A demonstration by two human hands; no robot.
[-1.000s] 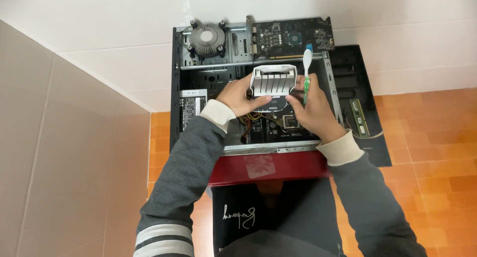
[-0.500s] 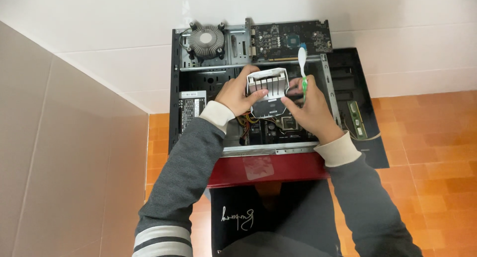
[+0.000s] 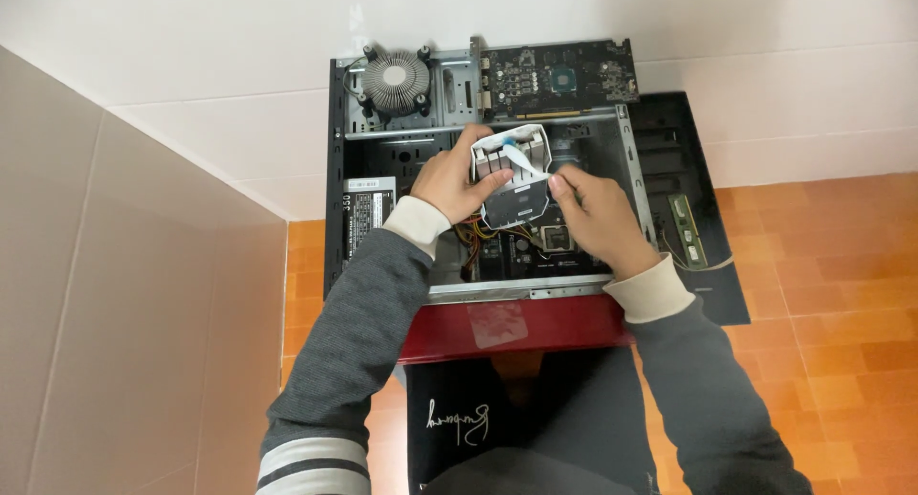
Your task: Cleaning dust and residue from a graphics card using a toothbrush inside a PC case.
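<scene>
The left hand [image 3: 449, 181] is gripping a white slotted part [image 3: 516, 170] by its edge, tilting it up over the open computer case [image 3: 335, 170] on the floor, so the right hand [image 3: 591, 216], pinching a small white brush [image 3: 524, 153], is reaching its slots.

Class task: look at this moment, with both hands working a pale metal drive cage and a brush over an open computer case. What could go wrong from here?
1. The drive cage, gripped only by the left hand, might slip onto the motherboard beneath.
2. Dust loosened by the brush in the right hand may settle in the open case.
</scene>
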